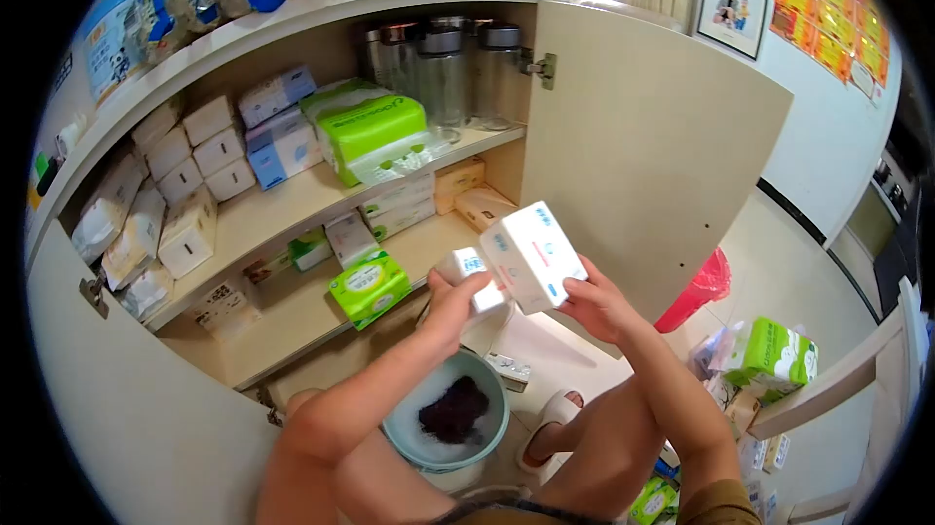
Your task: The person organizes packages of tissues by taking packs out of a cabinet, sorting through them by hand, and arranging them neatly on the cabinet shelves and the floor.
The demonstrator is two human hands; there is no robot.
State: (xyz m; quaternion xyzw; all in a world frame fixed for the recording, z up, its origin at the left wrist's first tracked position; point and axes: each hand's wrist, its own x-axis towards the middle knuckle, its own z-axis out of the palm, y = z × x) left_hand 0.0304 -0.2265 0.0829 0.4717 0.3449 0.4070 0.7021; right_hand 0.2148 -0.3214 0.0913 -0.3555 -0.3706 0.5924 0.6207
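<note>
My left hand (454, 303) grips a white tissue pack (473, 277) with blue print, its thumb across the top. In my right hand (596, 303) is a larger white tissue pack (533, 254) with blue and red print, held up at a tilt. The two packs are side by side, seeming to touch, in front of the open cupboard. Close to my left hand, a green tissue pack (369, 288) lies on the lower shelf (282, 325). Below my hands stands a light blue basin (495, 428) with suds and a dark cloth (454, 410) in it.
The upper shelf (292, 196) holds stacked tissue packs (216, 150), a big green pack (375, 128) and glass jars (443, 87). An open cupboard door (648, 155) stands at the right. More packs (772, 359) lie on the floor beside a chair (857, 379) and a red bin bag (696, 291).
</note>
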